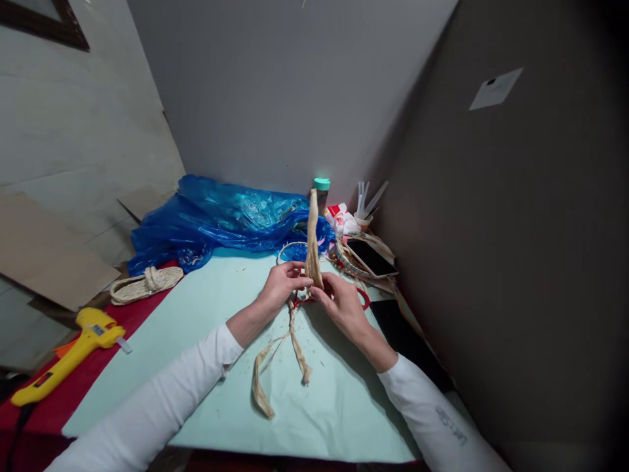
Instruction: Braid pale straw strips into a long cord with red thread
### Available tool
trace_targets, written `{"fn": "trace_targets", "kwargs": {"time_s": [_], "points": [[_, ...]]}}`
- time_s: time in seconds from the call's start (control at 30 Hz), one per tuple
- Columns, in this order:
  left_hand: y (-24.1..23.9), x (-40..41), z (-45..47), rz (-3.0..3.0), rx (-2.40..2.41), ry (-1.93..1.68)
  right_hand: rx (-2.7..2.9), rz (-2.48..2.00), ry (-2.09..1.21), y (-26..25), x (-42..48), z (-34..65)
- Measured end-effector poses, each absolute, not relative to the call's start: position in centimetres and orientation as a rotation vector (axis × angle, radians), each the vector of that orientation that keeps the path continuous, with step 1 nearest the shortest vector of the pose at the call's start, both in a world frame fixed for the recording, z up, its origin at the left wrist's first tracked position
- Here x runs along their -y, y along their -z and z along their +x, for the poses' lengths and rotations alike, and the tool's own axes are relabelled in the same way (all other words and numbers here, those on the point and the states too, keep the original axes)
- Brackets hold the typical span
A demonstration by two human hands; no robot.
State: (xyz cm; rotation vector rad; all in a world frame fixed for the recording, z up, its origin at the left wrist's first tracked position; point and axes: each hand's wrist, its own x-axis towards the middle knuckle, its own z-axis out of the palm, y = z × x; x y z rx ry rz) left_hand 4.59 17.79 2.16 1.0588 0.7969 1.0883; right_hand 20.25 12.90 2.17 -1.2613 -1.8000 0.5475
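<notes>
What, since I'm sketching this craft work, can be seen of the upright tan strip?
The tan strip looks like dry, fibrous plant material, creased lengthwise. It stands nearly upright, narrow on top and broader below, over the pale green sheet. The left hand and right hand pinch it low; fingers partly hide its base.

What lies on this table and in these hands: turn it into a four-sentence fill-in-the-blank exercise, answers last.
1. Between the left hand and the right hand, the dried strip's long free end points ____.
2. The yellow glue gun lies on the person's ____ side.
3. The crumpled plastic at the back is coloured ____.
4. Both long sleeves are coloured ____.

Missing words: up; left; blue; white.
</notes>
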Motion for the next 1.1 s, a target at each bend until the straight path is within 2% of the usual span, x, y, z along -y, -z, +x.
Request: {"fn": "trace_targets", "kwargs": {"time_s": [0.17,0.3,0.63,0.8,1.0,1.1], "points": [[-2.4,-18.2,4.1,0.984,-0.77,-0.925,1.359,-1.074,-1.259,-1.6,-13.9,20.8],[-2.6,-18.2,4.0,0.96,-0.695,-0.888,1.216,-1.001,-1.44,-1.9,-14.1,21.0],[-2.8,-17.0,4.8,1.198,-0.695,-0.95,1.718,-1.105,-0.99,-2.0,-13.3,20.4],[-3.0,-17.2,4.5,1.253,-0.706,-0.936,1.659,-1.287,-1.015,-2.3,-13.4,21.0],[-3.3,-17.2,4.5,1.239,-0.69,-0.905,1.72,-1.454,-0.659,-2.7,-13.5,21.4],[-3.4,-17.4,4.5,1.22,-0.697,-0.894,1.636,-1.411,-0.735,-2.4,-13.7,21.7]]}}
